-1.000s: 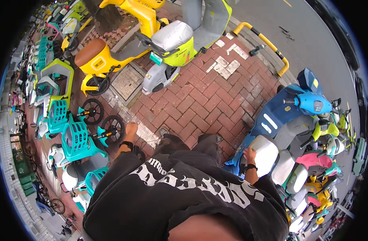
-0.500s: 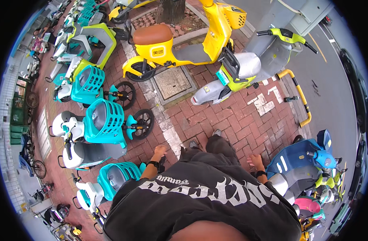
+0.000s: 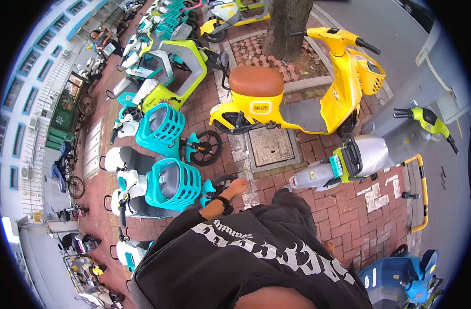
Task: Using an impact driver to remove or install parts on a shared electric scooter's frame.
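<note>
My left hand hangs over the paving with nothing in it, its fingers loosely apart. A black band circles that wrist. Closest to it is the front wheel of a white scooter with a turquoise basket; whether hand and wheel touch cannot be told. Of my right hand only a small part shows beside my dark trousers; the shirt hides the rest, and its fingers cannot be made out. Ahead stands a yellow scooter with a brown seat. A silver and lime scooter is parked to its right.
More turquoise-basket scooters line the left. A blue scooter stands at the lower right. A yellow and black barrier edges the road. A square cover lies in the red brick paving, before a tree trunk.
The view has turned and moved, so the parked scooters sit farther right and lower. My left hand has swung forward; my right hand has gone mostly behind the shirt.
</note>
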